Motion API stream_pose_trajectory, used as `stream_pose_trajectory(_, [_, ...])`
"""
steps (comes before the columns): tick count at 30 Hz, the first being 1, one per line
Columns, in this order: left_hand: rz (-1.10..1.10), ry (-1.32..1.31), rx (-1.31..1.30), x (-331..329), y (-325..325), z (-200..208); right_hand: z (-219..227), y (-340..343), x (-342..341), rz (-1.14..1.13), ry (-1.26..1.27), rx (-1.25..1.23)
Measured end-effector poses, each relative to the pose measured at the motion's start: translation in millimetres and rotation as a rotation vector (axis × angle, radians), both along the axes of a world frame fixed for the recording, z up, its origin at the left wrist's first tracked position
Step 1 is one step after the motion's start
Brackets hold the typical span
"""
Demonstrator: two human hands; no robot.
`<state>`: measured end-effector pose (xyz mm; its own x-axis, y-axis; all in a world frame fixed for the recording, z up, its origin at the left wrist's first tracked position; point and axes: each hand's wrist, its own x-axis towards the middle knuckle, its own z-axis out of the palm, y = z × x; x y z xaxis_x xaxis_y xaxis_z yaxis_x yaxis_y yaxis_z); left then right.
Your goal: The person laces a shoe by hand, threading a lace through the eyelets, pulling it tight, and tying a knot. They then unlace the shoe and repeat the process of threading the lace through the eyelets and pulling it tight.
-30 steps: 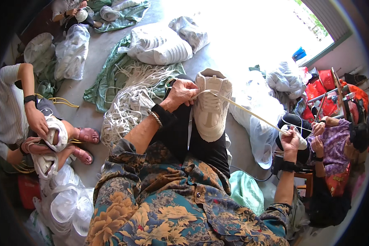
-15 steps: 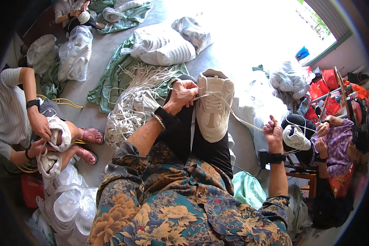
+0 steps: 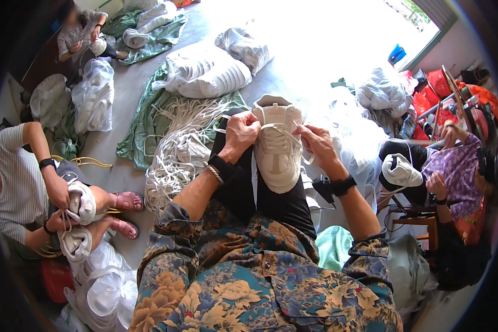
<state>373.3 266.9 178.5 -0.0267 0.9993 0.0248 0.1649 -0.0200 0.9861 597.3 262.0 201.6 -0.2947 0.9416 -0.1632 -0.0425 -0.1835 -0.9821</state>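
An off-white sneaker [image 3: 278, 160] rests on my dark-trousered thighs, toe toward me and collar away. Its flat white shoelace [image 3: 275, 134] is threaded across the tongue in several rows. At the shoe's left edge, near the upper eyelets, my left hand [image 3: 242, 131] is closed in a pinch on the lace. On the opposite side my right hand [image 3: 316, 143] pinches the lace close to the eyelets, and a loose stretch of it hangs below the fingers. The lace's tips are too small to make out.
A pile of loose white laces [image 3: 177, 149] lies on a green sheet [image 3: 135, 135] at left. Beyond it sit plastic bags of shoes [image 3: 205, 72]. Co-workers handle shoes at left [image 3: 25, 182], far left [image 3: 80, 33] and right [image 3: 454, 171]. Red bags [image 3: 426, 105] crowd the right wall.
My right hand has come in from far right to the shoe's side, and the lace stretched out to it now hangs slack. My left hand stays by the shoe. The view has shifted slightly.
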Motion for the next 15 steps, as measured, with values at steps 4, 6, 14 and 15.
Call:
stream_pose_trajectory(4, [0.055, 0.204, 0.134, -0.1, 0.6, -2.4, -0.8, 5.5, -7.0, -0.066, -0.118, 0.11])
stream_pose_trajectory(6, [0.076, 0.31, 0.184, -0.9, -0.4, -1.7, 1.5, 8.4, -7.8, -0.058, -0.15, 0.108])
stream_pose_trajectory(14, [0.074, 0.423, 0.268, -3.1, -1.9, 5.4, -2.0, 23.8, -9.5, -0.087, -0.41, 0.246])
stream_pose_trajectory(15, [0.06, 0.442, 0.288, -2.5, -1.8, 7.6, -4.6, 28.7, -6.6, -0.086, -0.567, 0.332])
